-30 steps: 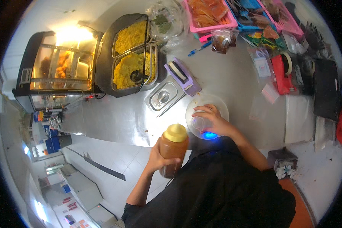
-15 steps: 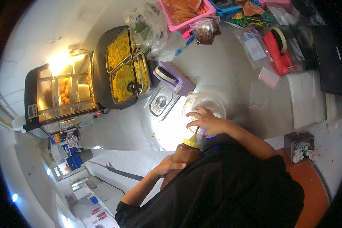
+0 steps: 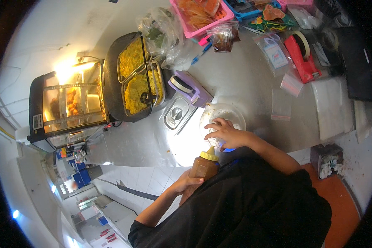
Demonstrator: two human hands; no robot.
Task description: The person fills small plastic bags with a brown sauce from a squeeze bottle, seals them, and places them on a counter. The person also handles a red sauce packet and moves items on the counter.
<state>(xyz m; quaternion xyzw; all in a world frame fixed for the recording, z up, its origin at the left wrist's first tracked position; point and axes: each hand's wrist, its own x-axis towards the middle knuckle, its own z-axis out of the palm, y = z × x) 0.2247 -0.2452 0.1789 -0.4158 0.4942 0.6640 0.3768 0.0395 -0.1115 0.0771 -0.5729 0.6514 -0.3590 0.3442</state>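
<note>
A clear squeeze bottle (image 3: 203, 168) of brown sauce with a yellow screw cap and nozzle is gripped in my left hand (image 3: 185, 182). It tilts up and away, its tip pointing toward the round, whitish translucent container (image 3: 242, 120) on the counter. Over the near side of that container is my right hand (image 3: 226, 135), its fingers apart and curved to the left. Thin brown sauce lines show on a pale surface under these fingers. Whether the fingertips touch that surface, I cannot tell. Something blue (image 3: 228, 150) peeks out below the hand.
A purple tape dispenser (image 3: 199, 93) and a small lidded steel tray (image 3: 177, 113) stand left of the container. Farther left are black-framed trays of yellow food (image 3: 138, 93) and a lit display warmer (image 3: 72, 103). A red tape dispenser (image 3: 302, 62) and plastic bags (image 3: 281, 105) lie right.
The sauce bottle has drawn back slightly from the container, and the thin brown stream at its nozzle is gone. My right hand stays nearly in place.
</note>
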